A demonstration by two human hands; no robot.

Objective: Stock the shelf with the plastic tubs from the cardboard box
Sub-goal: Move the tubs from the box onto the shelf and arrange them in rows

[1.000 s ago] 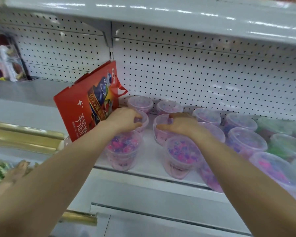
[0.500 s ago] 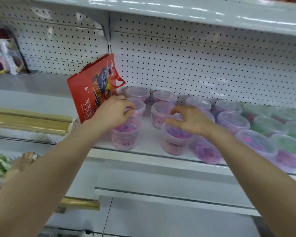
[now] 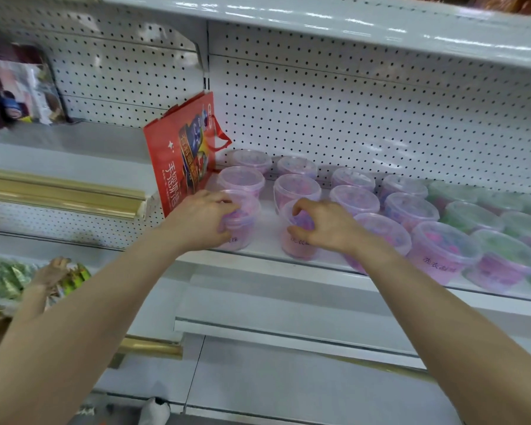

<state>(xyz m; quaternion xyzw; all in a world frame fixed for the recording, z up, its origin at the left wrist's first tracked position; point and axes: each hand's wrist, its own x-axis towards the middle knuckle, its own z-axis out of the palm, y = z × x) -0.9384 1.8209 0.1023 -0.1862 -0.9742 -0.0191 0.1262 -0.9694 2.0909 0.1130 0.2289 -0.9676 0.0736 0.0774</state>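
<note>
Placing step. Red gift bag (image 3: 181, 154) leans at the far left of the row. Next, left hand (image 3: 201, 220) wraps the front-left pink tub (image 3: 241, 231), fingers curled over its lid. Right hand (image 3: 325, 225) pinches the neighbouring pink tub (image 3: 298, 243) at the rim. Both tubs look set down at the shelf (image 3: 270, 237) front edge, in line with the pink rows (image 3: 411, 210). Green tubs (image 3: 469, 216) far right. Cardboard box not in view. Next, probably: release both, check they sit square, go back for more.
</note>
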